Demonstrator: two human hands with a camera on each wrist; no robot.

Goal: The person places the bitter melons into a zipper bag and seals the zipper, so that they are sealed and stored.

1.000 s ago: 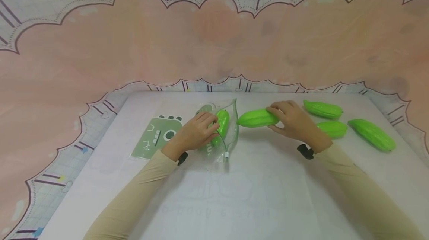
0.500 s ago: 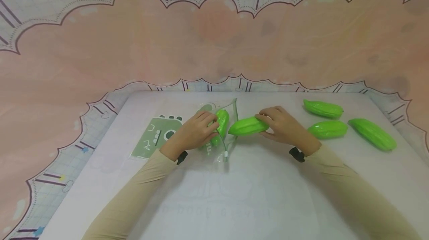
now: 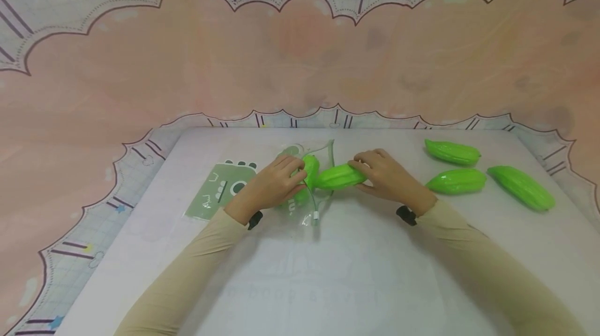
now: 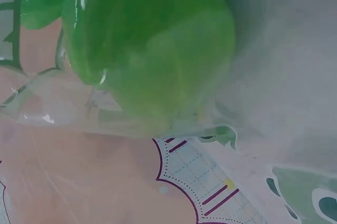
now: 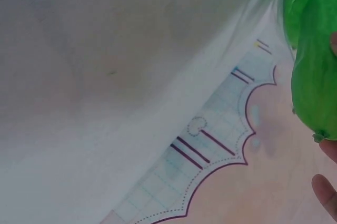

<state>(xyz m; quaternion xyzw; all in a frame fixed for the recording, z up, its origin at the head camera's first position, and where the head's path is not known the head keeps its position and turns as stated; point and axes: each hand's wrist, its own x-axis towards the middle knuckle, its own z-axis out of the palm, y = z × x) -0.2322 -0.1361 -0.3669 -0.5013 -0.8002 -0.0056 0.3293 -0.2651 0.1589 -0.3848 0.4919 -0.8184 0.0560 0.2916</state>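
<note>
On the table (image 3: 290, 284), the left hand (image 3: 274, 184) pinches a clear bag (image 3: 303, 217), one green vegetable (image 3: 311, 165) inside. The right hand (image 3: 388, 178) grips a second vegetable (image 3: 336, 177) — far end at the bag's mouth — with three loose vegetables (image 3: 458, 181) to that hand's right.

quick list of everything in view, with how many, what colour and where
Table: 1, white, below the hanging
Hanging: 1, peach with pale scalloped borders, behind the table
Bag: 1, clear with green rim, mid-table
Bagged gourd: 1, green, inside the bag
Held gourd: 1, green, at the bag's mouth
Loose gourds: 3, green, table's right side
Monster print: 1, green and white, table's left side
Wrist pieces: 2, black, one per wrist
Sleeves: 2, beige, on the arms
Left hand: 1, bare, pinching the bag
Right hand: 1, bare, gripping the held gourd
</note>
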